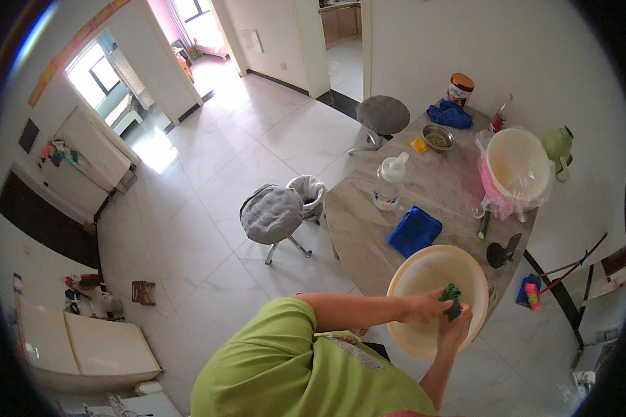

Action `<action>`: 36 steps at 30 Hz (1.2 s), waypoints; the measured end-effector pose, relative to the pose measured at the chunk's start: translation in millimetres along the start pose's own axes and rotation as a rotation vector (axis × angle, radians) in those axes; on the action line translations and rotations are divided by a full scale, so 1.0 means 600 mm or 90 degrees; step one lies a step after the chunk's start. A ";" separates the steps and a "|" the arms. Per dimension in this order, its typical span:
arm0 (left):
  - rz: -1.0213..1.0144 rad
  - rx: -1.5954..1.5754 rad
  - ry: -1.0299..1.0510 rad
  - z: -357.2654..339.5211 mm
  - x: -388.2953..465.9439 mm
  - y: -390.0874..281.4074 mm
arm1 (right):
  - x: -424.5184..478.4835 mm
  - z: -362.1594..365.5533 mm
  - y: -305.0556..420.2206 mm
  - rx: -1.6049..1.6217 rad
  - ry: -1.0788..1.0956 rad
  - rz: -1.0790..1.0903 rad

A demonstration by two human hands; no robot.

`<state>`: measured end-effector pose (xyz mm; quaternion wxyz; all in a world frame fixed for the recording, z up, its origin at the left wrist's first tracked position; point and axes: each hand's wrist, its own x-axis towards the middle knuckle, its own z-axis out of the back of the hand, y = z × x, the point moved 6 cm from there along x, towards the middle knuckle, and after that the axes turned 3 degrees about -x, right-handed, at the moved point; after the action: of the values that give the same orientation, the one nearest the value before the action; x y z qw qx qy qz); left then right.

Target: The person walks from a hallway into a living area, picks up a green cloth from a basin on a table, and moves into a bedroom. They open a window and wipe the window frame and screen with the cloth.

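Note:
Both hands are over a cream plastic basin (438, 260) with a peach rim, at the near end of the table. My left hand (422, 307) reaches in from the left and grips one side of a bunched, dark green cloth (452, 293). From below, my right hand (458, 324) holds the same cloth at its lower end. The cloth looks twisted between the fingers, which partly hide it. The inside of the basin is pale; I cannot tell how much water it holds. A folded blue cloth (414, 232) lies against the basin's far side.
The stone-patterned table (360, 229) bears a clear bottle (388, 182), a cucumber (483, 225), a black phone stand (502, 252), a bag-lined tub (516, 161) and a metal bowl (438, 137). A grey stool (271, 213) and a bin (310, 195) stand left of it.

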<state>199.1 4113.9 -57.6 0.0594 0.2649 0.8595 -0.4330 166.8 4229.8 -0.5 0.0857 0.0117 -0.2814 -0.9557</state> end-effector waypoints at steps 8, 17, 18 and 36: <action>-0.065 -0.437 -0.008 -0.002 -0.127 -0.098 | -0.039 0.028 0.171 0.326 0.036 0.128; -0.291 -0.264 -0.178 0.165 -0.484 -0.187 | -0.183 -0.150 0.520 0.660 0.466 -0.071; -0.313 -0.216 -0.261 0.206 -0.523 -0.181 | -0.189 -0.184 0.557 0.538 0.403 0.046; -1.030 -0.378 -0.573 0.428 -1.290 -0.083 | -0.648 -0.662 1.137 0.606 1.059 0.087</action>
<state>800.9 3577.9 75.7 0.1312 -0.6224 0.7528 -0.1693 685.2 3519.1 23.8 0.2997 0.7032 -0.4890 -0.4203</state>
